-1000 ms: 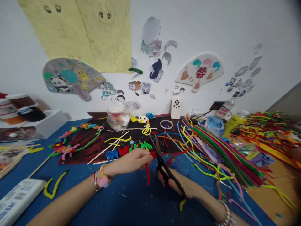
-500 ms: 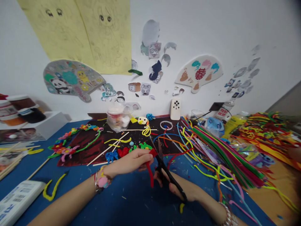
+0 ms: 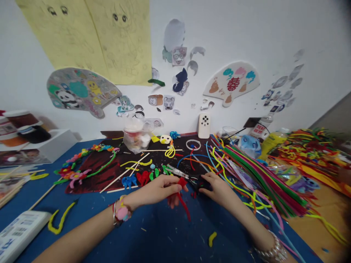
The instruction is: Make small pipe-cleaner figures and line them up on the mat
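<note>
The red strip [image 3: 184, 206] is hanging from the left hand [image 3: 161, 188], on the near side of the scissors [image 3: 179, 173]; its long axis is slanting, the loose end pointing down toward the person and slightly right. The scissors are pointing away and leftward, handle end at the right hand [image 3: 218, 188]. Left of the scissors, a blue piece [image 3: 128, 180], a red piece [image 3: 143, 178] and a green piece [image 3: 154, 174] are lying in a row; another green bit [image 3: 166, 169] is crowding the blade tips. A ring [image 3: 193, 145] is lying beyond the scissors, a bundle [image 3: 265, 179] well to their right, a yellow bit [image 3: 212, 239] nearer the person. The left hand is pinching the red strip between thumb and fingers. The right hand is touching the scissors, thumb and fingers apart; whether it is gripping, I cannot tell.
</note>
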Demonstrator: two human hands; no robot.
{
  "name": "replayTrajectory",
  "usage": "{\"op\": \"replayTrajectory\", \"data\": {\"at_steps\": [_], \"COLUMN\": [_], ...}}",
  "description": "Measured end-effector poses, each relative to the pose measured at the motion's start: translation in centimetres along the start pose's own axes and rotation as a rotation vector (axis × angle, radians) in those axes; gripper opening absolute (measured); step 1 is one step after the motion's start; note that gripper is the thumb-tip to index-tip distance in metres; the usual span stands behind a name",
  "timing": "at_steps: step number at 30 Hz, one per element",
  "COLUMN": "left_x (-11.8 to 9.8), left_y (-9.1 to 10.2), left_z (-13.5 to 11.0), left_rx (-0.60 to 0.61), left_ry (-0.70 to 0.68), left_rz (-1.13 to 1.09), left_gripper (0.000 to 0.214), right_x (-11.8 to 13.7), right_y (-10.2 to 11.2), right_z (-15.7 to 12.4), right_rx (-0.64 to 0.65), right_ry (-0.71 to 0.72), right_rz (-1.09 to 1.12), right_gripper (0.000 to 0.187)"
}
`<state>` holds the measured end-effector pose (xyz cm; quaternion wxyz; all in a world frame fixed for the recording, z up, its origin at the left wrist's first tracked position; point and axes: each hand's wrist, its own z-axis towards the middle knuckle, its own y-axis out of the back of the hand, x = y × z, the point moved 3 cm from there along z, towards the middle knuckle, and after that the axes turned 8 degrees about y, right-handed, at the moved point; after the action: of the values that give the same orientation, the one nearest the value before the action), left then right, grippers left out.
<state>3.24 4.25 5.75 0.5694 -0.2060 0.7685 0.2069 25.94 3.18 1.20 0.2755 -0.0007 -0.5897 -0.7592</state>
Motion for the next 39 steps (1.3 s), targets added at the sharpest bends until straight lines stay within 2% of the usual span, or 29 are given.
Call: {"op": "replayTrajectory", "data": {"at_steps": [3,7,9,13,16,18,19,22,26,30,34,36,39], "left_x": [0.9,2.1,2.5,2.9,3.0,3.1,3.2,3.2,3.0,3.0,3.0,3.1,3.1], "left_y": [-0.8,-1.8,-2.1,-2.3,-2.1,-2.1,-2.1,-2.1,-2.0,-2.1,-2.1,-2.1,-2.1], "left_z": [0.5,1.3,1.6,1.8,1.8,1.8,1.8,1.8,1.7,1.7,1.7,1.7,1.7], "left_rx": [0.043,0.080,0.106,0.111,0.088,0.077,0.077,0.087,0.079,0.077,0.078,0.076,0.073], "left_ry": [0.045,0.078,0.089,0.096,0.107,0.110,0.109,0.102,0.108,0.115,0.125,0.125,0.123], "left_rz": [0.024,0.047,0.042,0.058,0.046,0.037,0.036,0.031,0.018,0.017,0.014,0.017,0.026], "left_gripper": [0.030,0.027,0.027,0.029,0.031,0.032,0.032,0.031,0.029,0.029,0.031,0.031,0.030], "right_x": [2.1,5.9,6.9,6.2,4.7,4.0,3.9,4.3,5.2,4.8,3.8,3.7,4.3], "right_y": [0.8,0.0,-0.6,-1.1,-0.9,-0.6,-0.5,-0.5,-0.8,-1.0,-1.0,-1.0,-0.9], "right_z": [0.0,-0.3,-0.5,-0.6,-0.6,-0.6,-0.5,-0.2,-0.3,-0.3,-0.1,-0.1,-0.1], "right_rx": [-0.105,-0.016,-0.017,-0.143,-0.211,-0.240,-0.230,-0.116,0.001,-0.043,-0.137,-0.107,-0.018], "right_ry": [0.018,0.035,0.011,-0.089,-0.245,-0.285,-0.274,-0.182,-0.094,-0.107,-0.206,-0.235,-0.184], "right_rz": [0.229,0.796,0.915,0.967,0.972,0.938,0.934,1.018,1.135,1.158,1.166,1.120,0.976], "right_gripper": [0.023,0.022,0.018,0.021,0.036,0.045,0.044,0.024,0.031,0.024,0.022,0.025,0.030]}}
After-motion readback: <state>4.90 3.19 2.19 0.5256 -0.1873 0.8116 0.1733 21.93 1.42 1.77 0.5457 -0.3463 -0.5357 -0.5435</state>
